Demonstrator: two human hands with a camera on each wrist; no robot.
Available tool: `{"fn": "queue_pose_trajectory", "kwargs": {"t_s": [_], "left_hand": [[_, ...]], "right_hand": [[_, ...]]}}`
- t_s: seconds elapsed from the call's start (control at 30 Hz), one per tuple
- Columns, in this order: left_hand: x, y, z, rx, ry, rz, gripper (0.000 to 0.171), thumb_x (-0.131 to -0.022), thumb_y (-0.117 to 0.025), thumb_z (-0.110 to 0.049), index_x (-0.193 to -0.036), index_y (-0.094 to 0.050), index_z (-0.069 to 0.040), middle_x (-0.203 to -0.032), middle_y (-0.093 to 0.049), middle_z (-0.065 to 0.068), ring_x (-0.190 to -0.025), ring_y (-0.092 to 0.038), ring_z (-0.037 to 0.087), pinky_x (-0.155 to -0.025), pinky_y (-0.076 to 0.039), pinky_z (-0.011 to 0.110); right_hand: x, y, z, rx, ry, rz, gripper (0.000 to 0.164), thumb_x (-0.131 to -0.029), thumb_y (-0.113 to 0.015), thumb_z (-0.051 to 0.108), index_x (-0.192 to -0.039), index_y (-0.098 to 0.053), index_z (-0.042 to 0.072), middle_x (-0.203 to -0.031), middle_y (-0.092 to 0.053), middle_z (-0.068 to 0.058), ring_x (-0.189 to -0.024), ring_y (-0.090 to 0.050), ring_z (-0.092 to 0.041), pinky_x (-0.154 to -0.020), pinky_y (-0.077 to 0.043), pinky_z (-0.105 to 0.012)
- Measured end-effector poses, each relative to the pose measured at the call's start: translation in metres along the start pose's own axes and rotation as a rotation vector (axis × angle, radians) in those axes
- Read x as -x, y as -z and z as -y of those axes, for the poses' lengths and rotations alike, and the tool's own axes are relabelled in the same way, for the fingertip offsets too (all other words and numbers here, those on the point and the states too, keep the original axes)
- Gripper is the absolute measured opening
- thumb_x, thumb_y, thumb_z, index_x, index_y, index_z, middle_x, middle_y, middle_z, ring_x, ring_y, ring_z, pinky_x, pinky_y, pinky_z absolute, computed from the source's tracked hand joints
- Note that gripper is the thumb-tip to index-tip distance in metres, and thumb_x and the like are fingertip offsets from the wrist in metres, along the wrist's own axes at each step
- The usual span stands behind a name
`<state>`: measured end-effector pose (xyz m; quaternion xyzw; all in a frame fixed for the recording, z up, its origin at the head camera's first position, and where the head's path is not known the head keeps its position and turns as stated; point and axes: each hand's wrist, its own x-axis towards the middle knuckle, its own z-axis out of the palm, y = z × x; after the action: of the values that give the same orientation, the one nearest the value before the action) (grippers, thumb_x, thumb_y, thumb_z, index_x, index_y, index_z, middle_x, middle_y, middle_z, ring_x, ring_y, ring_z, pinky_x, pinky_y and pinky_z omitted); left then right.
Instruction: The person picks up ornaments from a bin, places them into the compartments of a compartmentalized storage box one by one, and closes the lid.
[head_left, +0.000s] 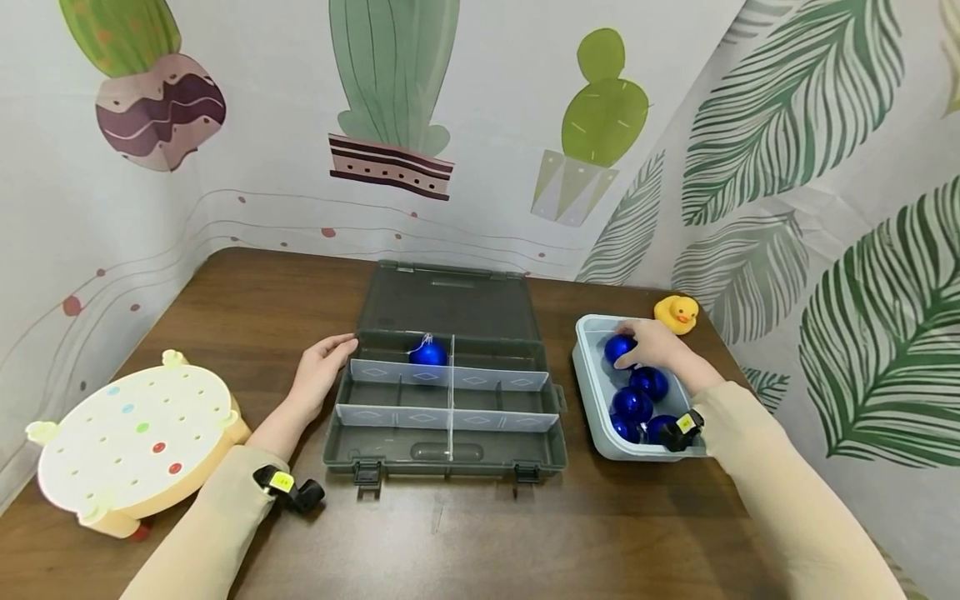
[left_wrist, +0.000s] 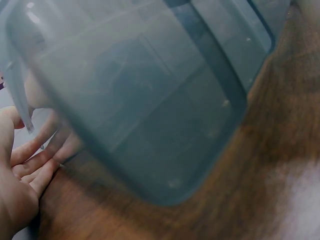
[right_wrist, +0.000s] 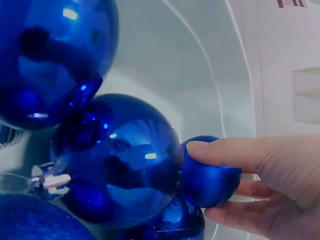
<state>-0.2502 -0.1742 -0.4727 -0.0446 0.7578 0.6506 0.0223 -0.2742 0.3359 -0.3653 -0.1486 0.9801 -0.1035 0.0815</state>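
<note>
In the head view my right hand point(head_left: 660, 346) reaches into a light blue bin point(head_left: 588, 400). Its thumb and fingers grip a blue Christmas ball point(right_wrist: 207, 177) at the bin's far end, as the right wrist view confirms. Several more shiny blue Christmas balls point(head_left: 632, 404) lie below it in the bin. On the left, my left hand point(head_left: 318, 375) rests its extended fingers against the side of a dark grey see-through divider box point(head_left: 447, 437), whose lid point(head_left: 450, 304) is laid back. One blue Christmas ball point(head_left: 429, 352) sits in the box's back left compartment.
A yellow rubber duck point(head_left: 677, 314) stands behind the bin at the back right. A round cream pegboard stool point(head_left: 138, 433) with coloured dots is at the left. White dividers point(head_left: 397, 417) split the box into rows. Patterned cloth hangs behind the wooden table point(head_left: 450, 542).
</note>
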Motion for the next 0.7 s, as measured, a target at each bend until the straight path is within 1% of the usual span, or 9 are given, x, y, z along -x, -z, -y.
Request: {"fn": "queue_pose_trajectory", "kwargs": {"t_s": [0.23,0.4,0.6,0.7], "left_hand": [[0.002,0.000,-0.002,0.005,0.009,0.005,0.053,-0.102,-0.049,-0.030,-0.141,-0.047,0.004,-0.146,-0.046,0.023,-0.134,-0.043,0.030,-0.115,-0.035,0.041],[0.000,0.001,-0.001,0.012,0.023,0.013,0.052,-0.102,-0.048,-0.027,-0.143,-0.044,0.004,-0.148,-0.044,0.023,-0.135,-0.042,0.030,-0.116,-0.033,0.041],[-0.001,0.001,-0.001,0.017,0.025,0.014,0.051,-0.102,-0.048,-0.027,-0.143,-0.044,0.004,-0.148,-0.043,0.023,-0.136,-0.041,0.030,-0.116,-0.033,0.041],[0.000,0.001,-0.002,0.007,0.019,0.011,0.052,-0.102,-0.048,-0.029,-0.143,-0.045,0.004,-0.147,-0.045,0.023,-0.135,-0.042,0.029,-0.116,-0.034,0.040]], "right_hand": [[0.006,0.007,0.001,-0.050,0.003,-0.057,0.054,-0.077,-0.081,0.016,-0.119,-0.059,-0.009,-0.119,-0.062,-0.032,-0.110,-0.058,-0.046,-0.097,-0.045,-0.059],[0.010,0.018,0.007,-0.065,0.008,-0.108,0.056,-0.076,-0.081,0.016,-0.120,-0.059,-0.009,-0.119,-0.062,-0.032,-0.108,-0.059,-0.046,-0.094,-0.046,-0.058],[0.007,0.027,0.019,-0.104,0.024,-0.163,0.057,-0.079,-0.079,0.014,-0.126,-0.055,-0.009,-0.123,-0.060,-0.032,-0.113,-0.057,-0.047,-0.096,-0.046,-0.059],[0.002,0.029,0.028,-0.112,0.033,-0.208,0.058,-0.078,-0.079,0.013,-0.127,-0.056,-0.007,-0.125,-0.059,-0.030,-0.114,-0.056,-0.046,-0.097,-0.046,-0.059]]}}
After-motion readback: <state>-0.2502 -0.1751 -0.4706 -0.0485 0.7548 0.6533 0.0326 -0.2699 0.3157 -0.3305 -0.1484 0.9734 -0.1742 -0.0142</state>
